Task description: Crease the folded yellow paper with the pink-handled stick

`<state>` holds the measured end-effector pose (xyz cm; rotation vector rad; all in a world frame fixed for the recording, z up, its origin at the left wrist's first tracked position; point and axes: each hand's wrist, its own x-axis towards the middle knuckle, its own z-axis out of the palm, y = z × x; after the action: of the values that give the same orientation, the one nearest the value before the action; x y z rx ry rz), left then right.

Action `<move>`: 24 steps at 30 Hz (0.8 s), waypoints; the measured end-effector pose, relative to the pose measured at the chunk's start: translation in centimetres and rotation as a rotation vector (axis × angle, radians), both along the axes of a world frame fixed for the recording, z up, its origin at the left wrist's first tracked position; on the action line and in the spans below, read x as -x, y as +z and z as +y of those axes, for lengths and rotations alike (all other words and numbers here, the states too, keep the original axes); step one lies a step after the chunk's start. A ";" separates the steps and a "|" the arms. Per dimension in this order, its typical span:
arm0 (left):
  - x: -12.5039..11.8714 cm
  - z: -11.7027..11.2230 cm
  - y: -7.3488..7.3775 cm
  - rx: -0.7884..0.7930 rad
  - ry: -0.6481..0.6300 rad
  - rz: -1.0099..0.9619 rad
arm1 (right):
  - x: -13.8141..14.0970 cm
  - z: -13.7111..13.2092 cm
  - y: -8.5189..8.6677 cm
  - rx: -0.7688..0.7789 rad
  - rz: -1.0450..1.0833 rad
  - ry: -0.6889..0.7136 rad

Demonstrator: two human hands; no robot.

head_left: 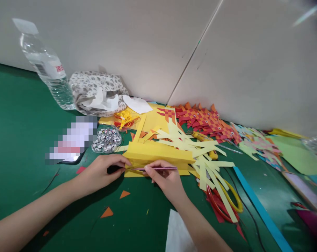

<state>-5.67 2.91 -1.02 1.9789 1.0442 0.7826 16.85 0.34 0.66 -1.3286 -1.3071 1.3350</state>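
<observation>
A folded sheet of yellow paper (158, 154) lies in front of me on the green table. My left hand (107, 168) pinches its left end between thumb and fingers. Held low across the fold by my right hand (165, 176) is a slim, purple, pen-like tool (168, 168). Its thin tip points left toward my left fingers; whether it is a pen or a craft knife I cannot tell. Pale yellow paper strips (208, 154) spread out just right of the folded sheet. Close by, scissors (226, 206) with red and yellow handles lie partly under the strips.
A water bottle (48, 70) and a patterned tissue pouch (98, 91) stand at the back left. Nearer are a phone (74, 140) and a bag of googly eyes (106, 140). Woven red-orange paper fish (205, 120) line the wall. A blue strip (260, 206) runs along the right.
</observation>
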 end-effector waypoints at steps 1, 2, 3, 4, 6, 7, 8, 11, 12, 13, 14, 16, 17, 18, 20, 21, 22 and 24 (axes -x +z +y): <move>0.0 0.0 0.0 0.001 0.001 0.003 | 0.0 0.0 0.0 -0.002 -0.012 0.001; 0.0 0.0 0.0 0.005 0.001 0.005 | 0.0 -0.1 0.0 -0.005 -0.020 -0.001; 0.1 -0.1 0.0 0.008 0.001 0.004 | 0.0 -0.1 -0.1 -0.007 -0.022 -0.010; 0.1 -0.1 0.0 0.011 0.001 0.003 | 0.0 -0.1 -0.1 -0.009 -0.020 -0.021; 0.1 -0.1 0.0 0.018 0.000 0.000 | -0.1 0.0 -0.3 -0.011 0.000 -0.056; 0.1 -0.2 0.0 0.021 -0.001 0.000 | -0.1 0.1 -0.4 -0.011 0.013 -0.076; 0.1 -0.2 0.0 0.026 -0.003 0.000 | -0.2 0.1 -0.5 -0.012 0.025 -0.092; 0.1 -0.2 0.1 0.028 0.004 0.006 | -0.3 0.1 -0.5 -0.024 0.038 -0.099; 0.1 -0.2 0.2 0.026 0.007 0.008 | -0.3 0.1 -0.4 -0.026 0.034 -0.084; 0.1 -0.2 0.2 0.023 0.009 0.009 | -0.2 0.1 -0.3 -0.027 0.027 -0.068; 0.1 -0.2 0.2 0.021 0.010 0.010 | -0.2 0.0 -0.2 -0.026 0.019 -0.051; 0.1 -0.2 0.2 0.025 0.006 0.008 | 0.0 -0.1 0.1 -0.027 -0.005 -0.025; 0.1 -0.2 0.2 0.028 0.005 0.004 | 0.0 -0.1 0.1 -0.030 -0.020 -0.016; 0.1 -0.2 0.2 0.033 0.004 0.000 | 0.1 -0.2 0.2 -0.031 -0.036 -0.007; 0.1 -0.2 0.2 0.040 0.008 -0.003 | 0.1 -0.2 0.1 -0.032 -0.060 0.004; 0.1 -0.2 0.2 0.041 0.010 -0.002 | 0.1 -0.2 0.1 -0.028 -0.064 0.003; 0.1 -0.2 0.2 0.040 0.011 0.001 | 0.1 -0.1 0.0 -0.021 -0.061 -0.006; 0.1 -0.2 0.1 0.037 0.010 0.006 | 0.0 0.0 -0.1 -0.009 -0.035 -0.044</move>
<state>-5.74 2.74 -0.88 1.9474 1.0653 0.7571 16.87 0.31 0.59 -1.3723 -1.2990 1.2799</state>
